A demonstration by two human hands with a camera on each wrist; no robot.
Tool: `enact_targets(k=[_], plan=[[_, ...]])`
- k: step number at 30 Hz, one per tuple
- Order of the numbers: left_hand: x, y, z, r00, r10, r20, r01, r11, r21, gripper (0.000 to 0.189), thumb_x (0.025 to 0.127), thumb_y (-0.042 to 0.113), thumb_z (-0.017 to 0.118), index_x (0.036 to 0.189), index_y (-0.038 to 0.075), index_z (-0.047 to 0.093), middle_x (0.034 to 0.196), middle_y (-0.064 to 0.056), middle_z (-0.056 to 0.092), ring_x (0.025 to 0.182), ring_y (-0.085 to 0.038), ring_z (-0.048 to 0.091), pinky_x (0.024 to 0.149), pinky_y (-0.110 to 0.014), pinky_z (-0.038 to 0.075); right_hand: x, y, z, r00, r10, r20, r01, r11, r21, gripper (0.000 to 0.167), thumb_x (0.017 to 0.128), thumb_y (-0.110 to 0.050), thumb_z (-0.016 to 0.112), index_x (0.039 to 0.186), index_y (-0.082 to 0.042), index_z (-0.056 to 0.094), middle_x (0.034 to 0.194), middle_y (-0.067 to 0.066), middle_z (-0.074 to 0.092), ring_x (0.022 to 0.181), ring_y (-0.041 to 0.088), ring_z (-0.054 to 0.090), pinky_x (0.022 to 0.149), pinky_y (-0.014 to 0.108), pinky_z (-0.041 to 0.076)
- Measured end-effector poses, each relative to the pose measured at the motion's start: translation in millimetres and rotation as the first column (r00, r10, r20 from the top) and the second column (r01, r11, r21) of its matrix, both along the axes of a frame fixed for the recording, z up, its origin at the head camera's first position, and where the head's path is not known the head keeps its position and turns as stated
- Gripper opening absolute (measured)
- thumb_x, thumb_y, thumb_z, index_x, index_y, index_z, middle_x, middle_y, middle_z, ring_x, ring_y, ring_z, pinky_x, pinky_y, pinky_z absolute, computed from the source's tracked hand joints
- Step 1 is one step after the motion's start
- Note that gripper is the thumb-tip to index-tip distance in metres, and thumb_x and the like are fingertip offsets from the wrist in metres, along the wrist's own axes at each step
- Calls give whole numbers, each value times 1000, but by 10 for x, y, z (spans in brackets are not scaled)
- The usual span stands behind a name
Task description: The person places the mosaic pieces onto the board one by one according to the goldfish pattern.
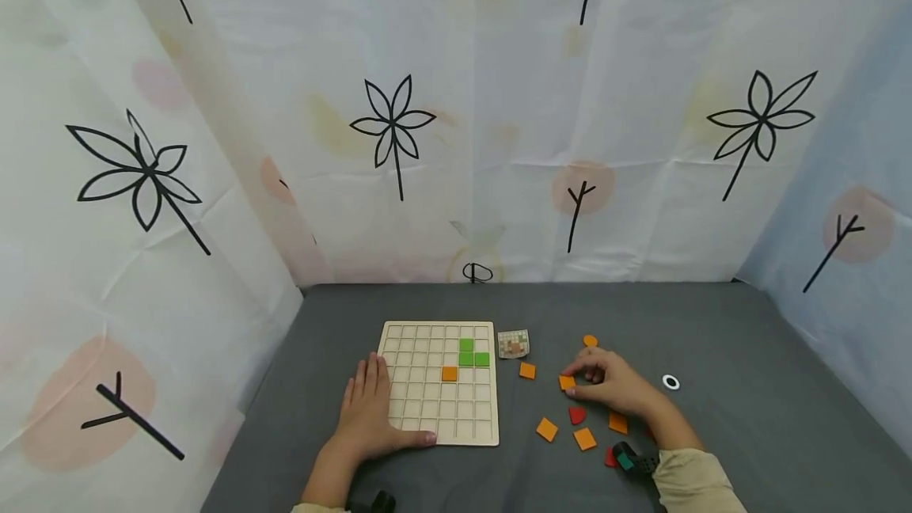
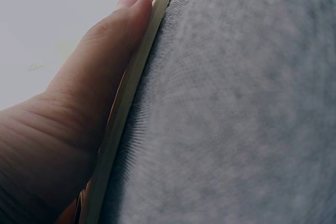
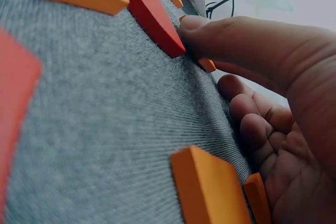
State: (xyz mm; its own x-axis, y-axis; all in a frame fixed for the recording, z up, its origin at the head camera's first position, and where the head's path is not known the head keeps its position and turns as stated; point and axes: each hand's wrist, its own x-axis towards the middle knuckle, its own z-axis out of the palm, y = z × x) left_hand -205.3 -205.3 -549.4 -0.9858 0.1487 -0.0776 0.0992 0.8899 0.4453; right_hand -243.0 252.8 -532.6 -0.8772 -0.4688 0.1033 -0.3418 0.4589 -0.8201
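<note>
On grey cloth (image 1: 456,481), left hand (image 1: 369,412) straight-fingered, your right hand (image 1: 616,384) at three o'clock is pinching a square orange tile (image 1: 566,382), possibly slipping if loosened.

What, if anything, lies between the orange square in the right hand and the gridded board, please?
Another orange square lies flat on the table between the right hand and the board; the small card sits farther back.

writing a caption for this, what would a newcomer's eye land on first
Probably the pale board on the grey table, with three green tiles toward its upper right and the left hand at its lower-left corner. Then the right hand, pinching an orange tile right of the board. Behind the table, bold black plant drawings stand out on the pale curtain.
</note>
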Motion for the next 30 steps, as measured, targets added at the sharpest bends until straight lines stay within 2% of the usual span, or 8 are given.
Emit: enact_targets(k=[4,8,15,18,23,27,30], plan=[[6,-12,-17,1000,9,-6,-9,1000,0,171,51,100,75,170,-2,5,178,-25,-2,165,-47,0,131,-67,6,-24,-1,-31,1000,-5,-14,5,1000,5,20,92,-21,85,110,-13,82,104,7,70,74,13,52,67,26,46],[24,-4,-43,1000,8,3,-8,1000,-9,171,51,101,73,170,-1,4,178,-24,-3,165,-46,-2,131,-67,6,-15,25,-41,1000,-2,10,2,1000,-8,19,93,-20,85,109,-12,82,102,5,71,73,11,55,64,26,49],[13,9,24,1000,9,-14,-9,1000,0,170,51,99,76,170,-2,6,178,-24,-1,166,-46,0,131,-66,7,-27,12,41,999,13,44,-10,999,-49,20,95,-18,82,113,-8,80,95,5,71,75,11,64,66,28,56],[10,15,19,1000,1,-11,-1,1000,-3,171,51,99,76,170,-2,7,178,-25,-1,166,-46,0,131,-66,7,10,-53,114,1000,-3,-2,3,999,-37,21,95,-20,82,113,-9,80,98,5,72,77,9,64,66,28,57],[9,15,23,1000,4,-1,-4,1000,7,170,52,98,77,170,-2,6,178,-25,-1,166,-46,0,131,-66,7,71,-343,343,988,-31,-151,30,1000,-9,19,95,-21,83,113,-14,80,104,3,73,81,6,62,70,28,55],[-2,18,36,1000,10,5,-10,1000,8,171,51,99,77,170,-1,6,178,-24,-2,166,-46,0,131,-66,6,78,-698,501,971,-8,-239,7,1000,-5,21,95,-19,83,114,-13,79,106,2,73,84,7,62,74,34,56],[8,15,31,1000,10,8,-10,1000,2,170,52,99,76,170,-1,5,178,-24,-2,166,-46,-1,131,-66,5,65,-1010,526,964,33,-265,-29,999,18,21,95,-19,83,114,-12,79,107,1,72,83,11,63,74,36,57]])
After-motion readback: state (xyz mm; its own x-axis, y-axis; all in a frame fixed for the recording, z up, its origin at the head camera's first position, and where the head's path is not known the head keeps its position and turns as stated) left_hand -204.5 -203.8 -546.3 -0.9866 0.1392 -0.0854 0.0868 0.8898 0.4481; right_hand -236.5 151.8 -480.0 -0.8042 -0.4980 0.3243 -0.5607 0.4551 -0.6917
